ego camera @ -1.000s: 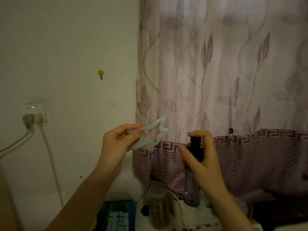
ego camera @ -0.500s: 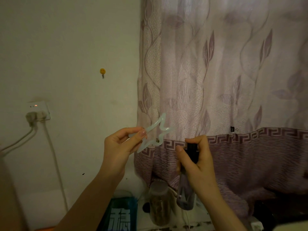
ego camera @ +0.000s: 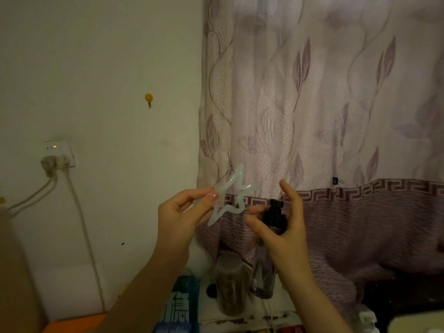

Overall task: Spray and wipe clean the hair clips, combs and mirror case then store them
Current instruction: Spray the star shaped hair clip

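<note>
At the centre of the frame the left hand (ego camera: 182,212) pinches a pale star-shaped hair clip (ego camera: 230,195), just beside the spray bottle (ego camera: 266,255) gripped by the right hand (ego camera: 286,227), forefinger raised.

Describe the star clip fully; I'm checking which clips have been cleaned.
The star clip is a pale, milky, translucent outline of a five-pointed star with an open middle, plastic by its look. A small dark metal part shows at its inner right edge. It is held up in the air before the curtain, its face toward the camera. The left hand pinches its left point between thumb and fingers. The spray bottle, in the right hand, sits just right of it, apart. Wetness cannot be told.
</note>
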{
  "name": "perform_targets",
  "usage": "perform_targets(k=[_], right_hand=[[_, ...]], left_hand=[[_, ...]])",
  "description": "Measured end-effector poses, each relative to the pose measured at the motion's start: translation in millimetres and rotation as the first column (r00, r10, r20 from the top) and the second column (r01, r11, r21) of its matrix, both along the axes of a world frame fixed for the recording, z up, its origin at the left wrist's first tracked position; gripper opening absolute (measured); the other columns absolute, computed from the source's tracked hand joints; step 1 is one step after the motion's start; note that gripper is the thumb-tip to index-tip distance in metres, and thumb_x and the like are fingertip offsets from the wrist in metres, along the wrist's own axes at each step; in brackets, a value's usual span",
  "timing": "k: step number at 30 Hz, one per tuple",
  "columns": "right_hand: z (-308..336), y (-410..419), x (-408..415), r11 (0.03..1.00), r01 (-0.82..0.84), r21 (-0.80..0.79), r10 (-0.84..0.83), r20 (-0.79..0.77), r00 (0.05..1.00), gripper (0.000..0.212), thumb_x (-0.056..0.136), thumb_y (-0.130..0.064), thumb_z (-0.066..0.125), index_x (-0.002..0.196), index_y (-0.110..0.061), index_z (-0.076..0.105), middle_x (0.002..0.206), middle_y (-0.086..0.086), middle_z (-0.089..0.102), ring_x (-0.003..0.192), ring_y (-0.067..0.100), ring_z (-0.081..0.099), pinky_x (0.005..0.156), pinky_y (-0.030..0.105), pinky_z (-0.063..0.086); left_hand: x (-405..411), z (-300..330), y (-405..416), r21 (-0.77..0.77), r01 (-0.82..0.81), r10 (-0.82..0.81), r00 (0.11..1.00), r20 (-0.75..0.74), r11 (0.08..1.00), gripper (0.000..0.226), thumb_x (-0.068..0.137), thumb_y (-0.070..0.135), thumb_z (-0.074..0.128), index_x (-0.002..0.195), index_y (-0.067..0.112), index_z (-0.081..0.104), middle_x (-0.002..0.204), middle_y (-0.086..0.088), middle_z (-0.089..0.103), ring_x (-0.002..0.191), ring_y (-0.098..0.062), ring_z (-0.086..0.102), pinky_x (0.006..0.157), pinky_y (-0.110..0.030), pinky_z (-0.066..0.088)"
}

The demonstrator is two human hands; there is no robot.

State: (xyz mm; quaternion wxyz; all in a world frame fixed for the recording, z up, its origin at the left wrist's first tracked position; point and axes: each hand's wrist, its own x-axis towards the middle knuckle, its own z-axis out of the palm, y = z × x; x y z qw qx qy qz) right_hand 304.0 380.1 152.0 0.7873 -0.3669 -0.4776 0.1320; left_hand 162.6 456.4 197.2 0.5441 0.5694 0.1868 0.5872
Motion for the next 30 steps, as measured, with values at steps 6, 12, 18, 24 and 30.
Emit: perform_targets(k=[6,12,18,24,30], right_hand=[[-0.6,-1.7,-8.4,0.995,-0.093,-0.025,0.091,-0.070,0.993,0.095,0.060,-0.014,0.075,0.140,-0.038,0.030,0.089,-0.011,0.073,0.079,0.007,0.071,0.058,0.020,0.054],[-1.1,-0.5,-5.8,0.993,-0.109,-0.048,0.104,-0.097,0.990,0.081,0.068,-0.014,0.073,0.138,-0.036,0.038,0.085,-0.015,0.071,0.073,0.008,0.069,0.056,0.023,0.055],[-2.8,-0.4,2.5,0.992,-0.110,-0.055,0.103,-0.112,0.988,0.074,0.067,-0.019,0.074,0.132,-0.037,0.045,0.092,-0.012,0.072,0.080,0.013,0.071,0.057,0.026,0.056],[-0.8,-1.0,14.4,0.991,-0.110,-0.072,0.104,-0.074,0.992,0.072,0.070,-0.019,0.073,0.135,-0.032,0.044,0.096,-0.016,0.071,0.086,0.014,0.071,0.056,0.027,0.057],[-0.1,-2.9,20.7,0.986,-0.138,-0.093,0.133,-0.061,0.989,0.073,0.066,-0.027,0.075,0.133,-0.033,0.046,0.098,-0.012,0.072,0.087,0.014,0.071,0.057,0.026,0.056]], left_hand=[[6.0,-8.3,-13.1,-0.018,0.017,-0.016,0.999,0.045,1.000,0.034,0.061,0.021,0.072,0.091,0.005,0.072,0.087,-0.011,0.075,0.079,-0.019,0.073,0.063,-0.020,0.057],[9.1,-13.4,-18.9,-0.014,0.076,-0.075,0.995,0.064,0.997,0.039,0.064,0.019,0.069,0.097,-0.001,0.068,0.088,-0.013,0.074,0.081,-0.022,0.073,0.064,-0.021,0.057],[7.0,-16.3,-15.2,0.140,0.029,-0.022,0.998,-0.051,0.990,0.032,0.065,0.017,0.070,0.095,0.007,0.069,0.087,-0.008,0.075,0.081,-0.021,0.072,0.065,-0.021,0.057],[4.9,-13.1,-10.8,0.261,0.124,-0.065,0.972,-0.224,0.957,0.045,0.075,-0.005,0.068,0.114,0.018,0.062,0.092,0.015,0.074,0.084,-0.001,0.070,0.067,-0.011,0.053],[3.0,-8.1,-7.7,0.352,0.239,-0.114,0.934,-0.339,0.905,0.070,0.068,0.013,0.072,0.129,0.036,0.044,0.102,0.012,0.073,0.086,-0.013,0.072,0.070,-0.020,0.056]])
